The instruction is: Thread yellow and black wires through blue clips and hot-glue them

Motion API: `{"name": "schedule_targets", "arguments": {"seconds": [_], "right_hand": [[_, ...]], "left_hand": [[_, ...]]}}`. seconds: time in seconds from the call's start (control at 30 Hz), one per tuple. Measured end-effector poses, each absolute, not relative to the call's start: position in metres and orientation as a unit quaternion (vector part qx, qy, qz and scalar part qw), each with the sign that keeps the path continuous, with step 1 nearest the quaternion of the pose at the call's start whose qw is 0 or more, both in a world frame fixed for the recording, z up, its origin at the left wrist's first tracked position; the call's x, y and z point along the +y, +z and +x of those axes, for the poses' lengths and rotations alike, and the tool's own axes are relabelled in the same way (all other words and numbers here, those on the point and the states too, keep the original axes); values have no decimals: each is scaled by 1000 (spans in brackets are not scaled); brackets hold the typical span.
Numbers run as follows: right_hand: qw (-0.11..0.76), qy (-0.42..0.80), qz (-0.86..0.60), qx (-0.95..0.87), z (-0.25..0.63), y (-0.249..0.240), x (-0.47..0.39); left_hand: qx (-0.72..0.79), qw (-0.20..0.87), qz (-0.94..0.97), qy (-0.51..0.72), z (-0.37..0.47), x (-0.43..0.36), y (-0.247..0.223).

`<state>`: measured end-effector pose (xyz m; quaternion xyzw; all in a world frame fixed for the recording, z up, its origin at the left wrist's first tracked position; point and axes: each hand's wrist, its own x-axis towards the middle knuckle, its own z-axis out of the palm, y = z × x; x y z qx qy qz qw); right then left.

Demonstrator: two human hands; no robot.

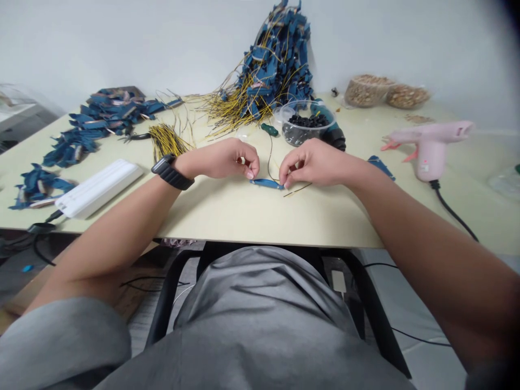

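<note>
Between my hands a small blue strip [266, 183] lies close to the tabletop. My left hand [233, 158] pinches its left end between thumb and finger. At the other end, my right hand [311, 162] has its fingertips closed on the strip's right tip. A thin dark wire [271, 154] curves down to the strip near the right fingers. Just below that hand, a short black and yellow wire piece [298, 189] rests on the table. What the fingertips cover is hidden.
Bundled yellow wires [168, 142], blue pieces [105, 114] and a white box [99, 188] are on the left. Behind stand a blue heap [280, 59] and a tub of black parts [304, 130]. A pink glue gun [431, 151] stands right, its cord crossing the table edge.
</note>
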<state>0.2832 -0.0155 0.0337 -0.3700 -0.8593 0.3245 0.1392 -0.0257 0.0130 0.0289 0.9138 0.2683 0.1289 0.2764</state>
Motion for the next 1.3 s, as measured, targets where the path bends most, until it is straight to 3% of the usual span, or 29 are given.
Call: {"name": "schedule_targets", "arguments": {"seconds": [0.63, 0.93, 1.1, 1.3], "right_hand": [[155, 246, -422, -859, 285, 42, -18], [243, 238, -341, -876, 268, 30, -33], [279, 162, -229, -919, 251, 12, -41], [258, 66, -220, -938, 244, 1, -45]], "left_hand": [[269, 312, 906, 99, -23, 12, 29], [250, 287, 920, 98, -23, 12, 29], [238, 290, 921, 105, -23, 11, 28], [237, 265, 929, 102, -22, 14, 26]]}}
